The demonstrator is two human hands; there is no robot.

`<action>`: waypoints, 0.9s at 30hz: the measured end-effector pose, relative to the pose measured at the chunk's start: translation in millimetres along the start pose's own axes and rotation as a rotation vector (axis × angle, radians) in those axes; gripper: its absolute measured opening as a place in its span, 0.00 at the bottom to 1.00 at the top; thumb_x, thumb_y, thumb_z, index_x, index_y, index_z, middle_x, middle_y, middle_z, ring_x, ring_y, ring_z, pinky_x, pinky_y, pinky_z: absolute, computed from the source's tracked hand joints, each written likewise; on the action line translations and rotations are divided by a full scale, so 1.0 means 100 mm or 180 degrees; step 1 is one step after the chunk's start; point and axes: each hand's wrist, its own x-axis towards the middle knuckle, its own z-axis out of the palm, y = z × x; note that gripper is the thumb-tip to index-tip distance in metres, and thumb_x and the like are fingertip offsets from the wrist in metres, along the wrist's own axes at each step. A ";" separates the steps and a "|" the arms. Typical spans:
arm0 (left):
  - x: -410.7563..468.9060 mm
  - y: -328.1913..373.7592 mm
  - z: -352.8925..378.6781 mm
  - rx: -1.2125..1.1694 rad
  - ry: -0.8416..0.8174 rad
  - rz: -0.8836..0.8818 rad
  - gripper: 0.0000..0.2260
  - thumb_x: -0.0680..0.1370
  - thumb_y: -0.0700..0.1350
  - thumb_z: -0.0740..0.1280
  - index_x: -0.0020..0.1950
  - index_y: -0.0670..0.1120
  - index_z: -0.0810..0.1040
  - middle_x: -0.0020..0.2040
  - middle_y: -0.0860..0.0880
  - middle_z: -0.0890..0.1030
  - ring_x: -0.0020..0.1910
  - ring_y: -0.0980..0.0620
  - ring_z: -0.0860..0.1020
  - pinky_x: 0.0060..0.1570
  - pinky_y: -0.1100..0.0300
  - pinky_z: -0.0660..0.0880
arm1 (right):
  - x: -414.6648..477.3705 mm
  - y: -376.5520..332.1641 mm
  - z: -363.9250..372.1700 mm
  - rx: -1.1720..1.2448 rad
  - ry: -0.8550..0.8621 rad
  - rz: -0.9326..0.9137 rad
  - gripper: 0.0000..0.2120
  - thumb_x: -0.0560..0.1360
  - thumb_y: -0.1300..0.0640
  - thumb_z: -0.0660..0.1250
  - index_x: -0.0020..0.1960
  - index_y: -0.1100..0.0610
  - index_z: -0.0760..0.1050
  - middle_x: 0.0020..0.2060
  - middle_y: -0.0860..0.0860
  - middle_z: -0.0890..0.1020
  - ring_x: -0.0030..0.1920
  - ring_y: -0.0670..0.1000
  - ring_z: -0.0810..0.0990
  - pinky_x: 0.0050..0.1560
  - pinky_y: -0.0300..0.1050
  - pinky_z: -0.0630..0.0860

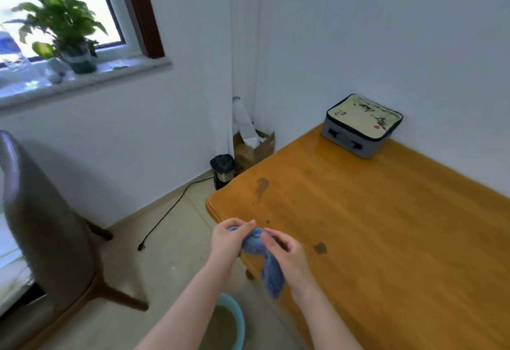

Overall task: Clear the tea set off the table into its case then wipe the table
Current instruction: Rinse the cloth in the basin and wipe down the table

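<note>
Cloth (254, 243): blue, fuzzy, bunched (one tail hangs down); at 6 o'clock, by the counter's edge.
Left hand (225, 239): fingers pinch the cloth's upper end.
Right hand (289, 258): fingers curl round its middle.
Case (361, 126): grey, cream lid with black brushwork, closed; 1 o'clock.
Counter (386, 225): orange wood, dark spots.

My left hand (225, 239) and right hand (284, 250) are bare, both forearms (190, 297) uncovered as far down as I can see them.
</note>
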 end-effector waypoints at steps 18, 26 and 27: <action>0.45 0.25 0.68 -0.1331 -0.1773 -0.1193 0.20 0.74 0.57 0.66 0.57 0.43 0.78 0.57 0.42 0.82 0.59 0.42 0.79 0.63 0.46 0.71 | 0.64 -0.52 -0.87 0.0321 0.1471 -0.0639 0.04 0.72 0.64 0.72 0.42 0.58 0.78 0.40 0.55 0.81 0.40 0.48 0.79 0.39 0.42 0.75; 0.58 0.15 0.84 -0.1903 -0.1524 -0.1836 0.23 0.81 0.60 0.50 0.60 0.46 0.76 0.53 0.40 0.82 0.56 0.37 0.78 0.58 0.43 0.73 | 0.80 -0.62 -0.95 0.0368 0.1622 -0.0532 0.08 0.73 0.60 0.72 0.51 0.54 0.76 0.45 0.55 0.79 0.46 0.54 0.80 0.45 0.48 0.79; 0.58 0.17 0.86 -0.1940 -0.1498 -0.1922 0.24 0.81 0.61 0.50 0.59 0.46 0.75 0.48 0.41 0.83 0.53 0.39 0.78 0.54 0.44 0.75 | 0.83 -0.62 -0.96 0.0415 0.1574 -0.0449 0.12 0.73 0.60 0.72 0.54 0.50 0.76 0.48 0.56 0.79 0.48 0.55 0.80 0.48 0.51 0.80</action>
